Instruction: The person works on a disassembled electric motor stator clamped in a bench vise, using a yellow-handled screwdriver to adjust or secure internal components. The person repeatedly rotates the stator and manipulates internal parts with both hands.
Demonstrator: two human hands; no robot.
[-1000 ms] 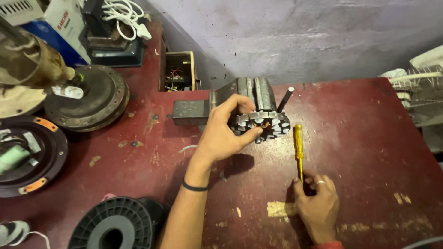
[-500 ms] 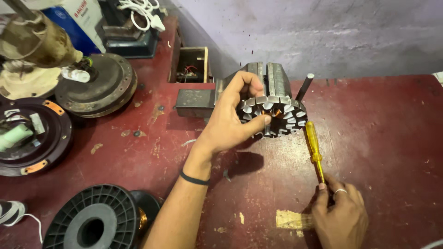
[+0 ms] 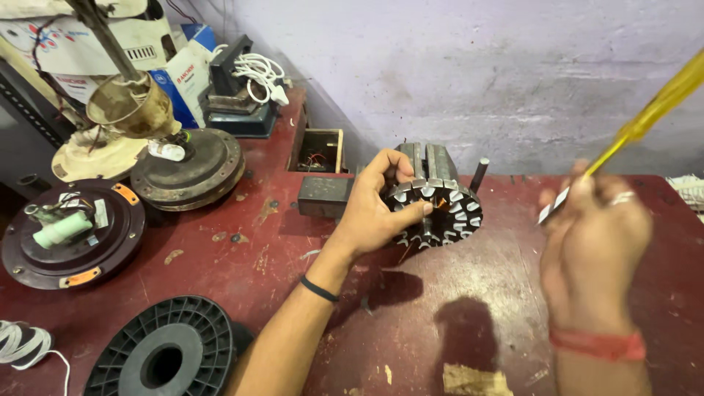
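Nearest the camera, a black plastic spool (image 3: pixel 163 358) lies flat on the red counter (image 3: pixel 293 242), and a torn scrap of tan tape or paper (image 3: pixel 477 381) is stuck near the front edge. The right hand (image 3: pixel 595 242) is raised above the counter, blurred, with its fingers (image 3: pixel 587 202) closed round the metal shaft of a yellow-handled screwdriver (image 3: pixel 653 110); the handle points up and away, so the tip appears to be kept low, towards the work. A ring and a red wrist thread can be made out on that hand.

Further in, the left hand (image 3: pixel 375 216) is wrapped over the near side of a motor stator (image 3: pixel 436 209), thumb on the front face and fingers (image 3: pixel 389 165) curled over the top, so that the part is held steady on edge, apparently against a metal block (image 3: pixel 325 196) and grey bars behind it. The stator is seen as a round stack of grey steel laminations with evenly spaced teeth round the rim and a hint of copper near its centre; no winding is visible on the teeth.

To the left, two dark round fan motor housings (image 3: pixel 70 235) (image 3: pixel 192 170) rest on the counter, one carrying a pale green part. At the back, boxes and a coil of white cable (image 3: pixel 257 73) are stacked against the lilac wall (image 3: pixel 477 66).
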